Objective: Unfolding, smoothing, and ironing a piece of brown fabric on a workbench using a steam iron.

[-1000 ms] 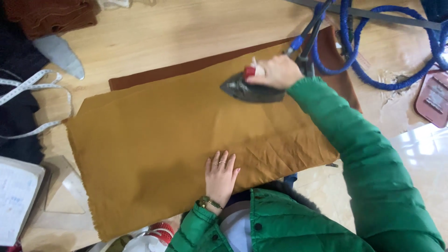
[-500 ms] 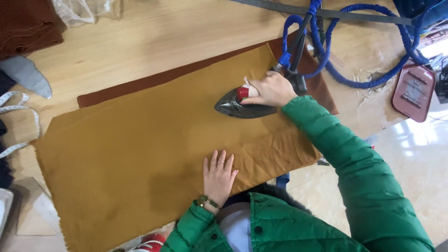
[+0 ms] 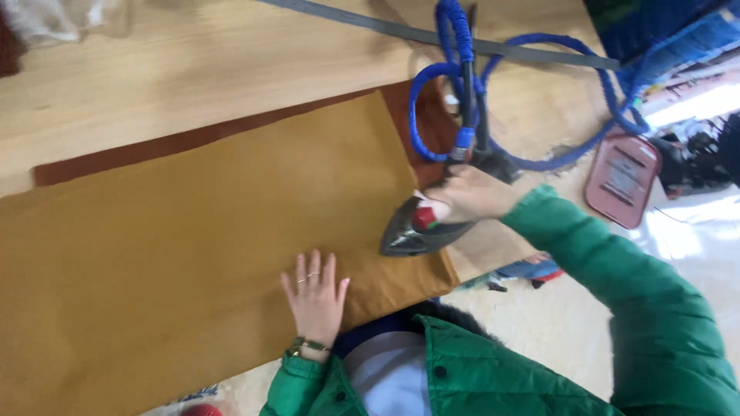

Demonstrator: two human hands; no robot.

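Observation:
A large mustard-yellow cloth (image 3: 177, 262) lies spread over the wooden table (image 3: 193, 69). My left hand (image 3: 316, 300) rests flat on it near the front edge, fingers apart, with rings and a wristband. My right hand (image 3: 470, 194) grips the handle of a dark steam iron (image 3: 412, 229) with a red knob. The iron sits on the cloth's right end, near its front corner. Both arms wear green padded sleeves.
A brown cloth (image 3: 154, 146) shows under the yellow one along its far edge. A blue hose (image 3: 462, 85) loops from the iron across the table. A long grey ruler (image 3: 432, 35) lies behind. A pinkish-red flat tray (image 3: 620, 177) sits at right.
My right hand has drawn the iron toward the cloth's near right corner. The view has shifted right and closer. My left hand stays pressed on the cloth.

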